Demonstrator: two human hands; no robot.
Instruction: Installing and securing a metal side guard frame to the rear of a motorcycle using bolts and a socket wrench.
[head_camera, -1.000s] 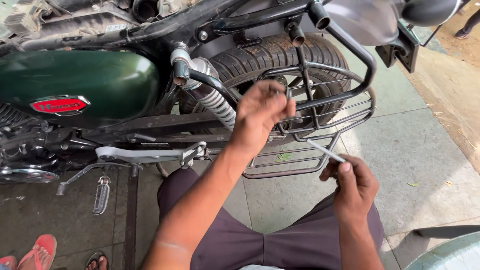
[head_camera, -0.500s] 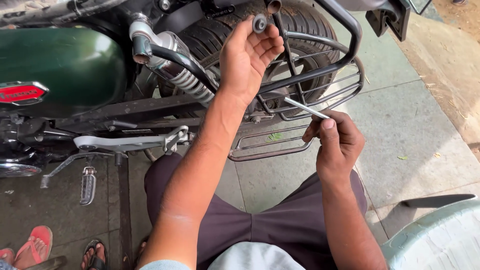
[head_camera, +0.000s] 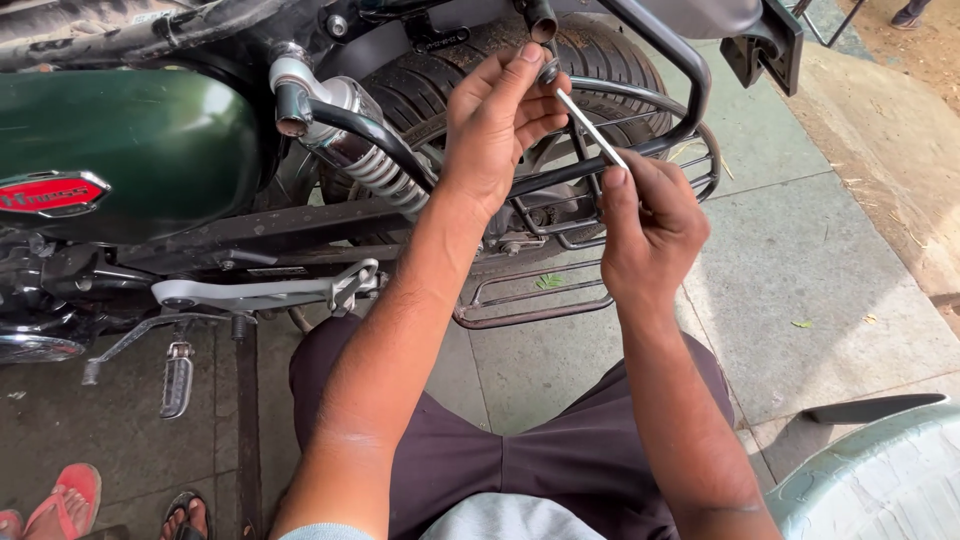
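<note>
Now: long bolt (head_camera: 590, 128) btwn left hand (head_camera: 497, 130) & right hand (head_camera: 648, 222).

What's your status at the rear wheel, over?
Left hand pinching washer at frame tube. Right hand gripping rod, tip at washer. Rack crowds behind.

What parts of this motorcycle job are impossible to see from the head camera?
- The small fastener: the left hand fingertips cover most of it, so its kind is unclear.
- The thin metal tool: its lower end is buried in the right hand.
- The rear tyre: largely behind the black luggage rack and shock absorber.
- The motorcycle's front: cut off by the left edge.
</note>
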